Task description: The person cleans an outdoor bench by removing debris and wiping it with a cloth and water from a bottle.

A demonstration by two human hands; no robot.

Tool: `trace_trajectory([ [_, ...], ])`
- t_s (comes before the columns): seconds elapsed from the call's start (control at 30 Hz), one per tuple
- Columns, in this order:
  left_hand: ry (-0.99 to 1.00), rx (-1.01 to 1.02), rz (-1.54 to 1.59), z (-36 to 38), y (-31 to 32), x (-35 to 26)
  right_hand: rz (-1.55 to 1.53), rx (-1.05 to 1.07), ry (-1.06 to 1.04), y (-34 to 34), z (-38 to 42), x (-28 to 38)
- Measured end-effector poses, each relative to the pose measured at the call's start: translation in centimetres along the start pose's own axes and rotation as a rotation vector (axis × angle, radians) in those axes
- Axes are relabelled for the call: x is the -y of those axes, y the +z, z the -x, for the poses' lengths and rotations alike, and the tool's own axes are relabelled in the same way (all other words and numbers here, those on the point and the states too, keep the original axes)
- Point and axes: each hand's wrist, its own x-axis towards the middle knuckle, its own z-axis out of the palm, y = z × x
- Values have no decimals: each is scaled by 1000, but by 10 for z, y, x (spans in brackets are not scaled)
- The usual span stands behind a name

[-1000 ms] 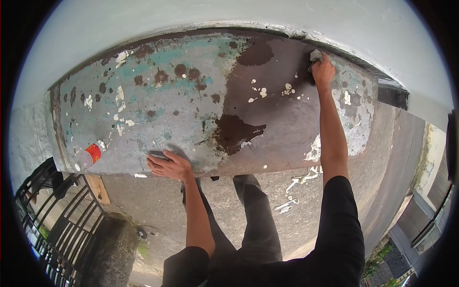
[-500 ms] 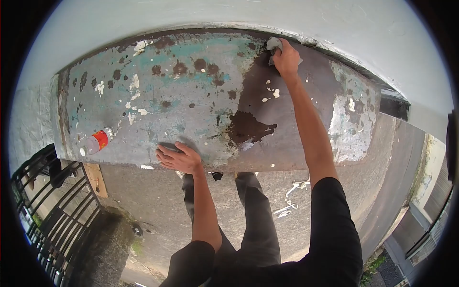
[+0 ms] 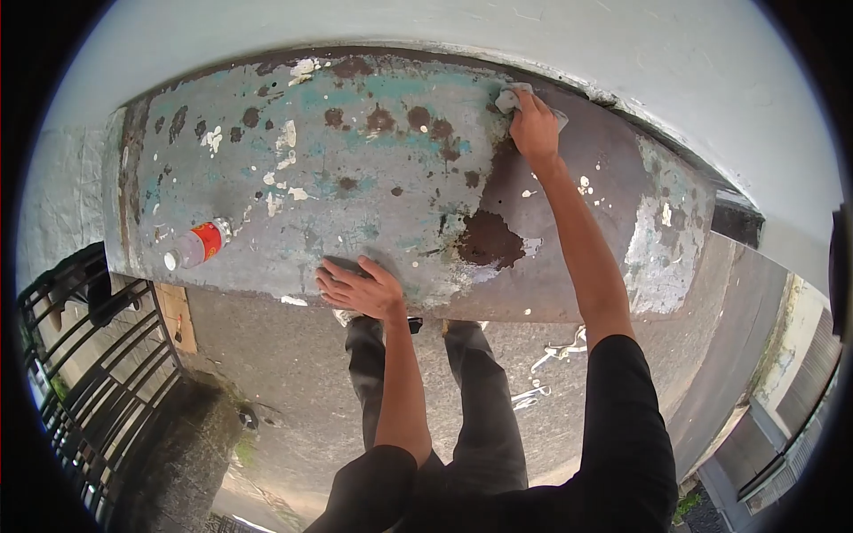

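A worn metal-looking tabletop (image 3: pixel 355 222) with chipped green paint and white spots lies before me. At its far side, my right hand (image 3: pixel 535 131) is closed over a crumpled grey cloth (image 3: pixel 513 98) pressed to the surface. Dark wet-looking film (image 3: pixel 511 182) spreads below that hand, with a darker puddle (image 3: pixel 490 240) nearer to me. My left hand (image 3: pixel 362 286) rests flat at the near edge, fingers spread, holding nothing. Over on the left, a clear plastic bottle (image 3: pixel 200 244) with a red label and white cap lies on its side.
A pale wall (image 3: pixel 426 22) runs along the table's far edge. To the left stands a dark slatted metal rack (image 3: pixel 115 391) with dark cloth over it. White paint-like streaks (image 3: pixel 560 351) mark the concrete floor (image 3: pixel 267 355) by my legs.
My view has shifted, so the table's marks and bottle sit differently in frame. The right hand has moved the cloth slightly over the surface; the left hand stays flat near the edge.
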Motion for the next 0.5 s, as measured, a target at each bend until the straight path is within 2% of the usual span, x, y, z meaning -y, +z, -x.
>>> trace_trajectory([
  [0.07,19,-18,-38,-4,1,-1,-8,54,-71,-5,-4,-7],
  [0.13,32,-25,-50,-7,5,0,-52,-27,62,-5,-11,-15],
  [0.17,41,-17,-60,-2,4,4,39,-57,146,6,-18,-13],
  [0.2,31,-3,-66,2,0,7,46,-40,142,7,-9,-11],
  [0.27,22,-10,-19,-4,-1,-1,5,46,41,-2,-7,0],
  [0.3,23,-13,-12,-4,0,0,-3,48,-95,-16,4,-1],
  [0.33,18,-16,-9,-5,1,0,-5,46,-102,-19,2,-14],
  [0.4,22,-13,-32,-5,3,2,-59,-14,-25,-17,0,-36],
  [0.43,25,-4,-44,-4,1,6,12,-44,77,-10,-6,-31],
  [0.5,14,2,-14,-4,0,0,28,10,67,-9,-2,-13],
])
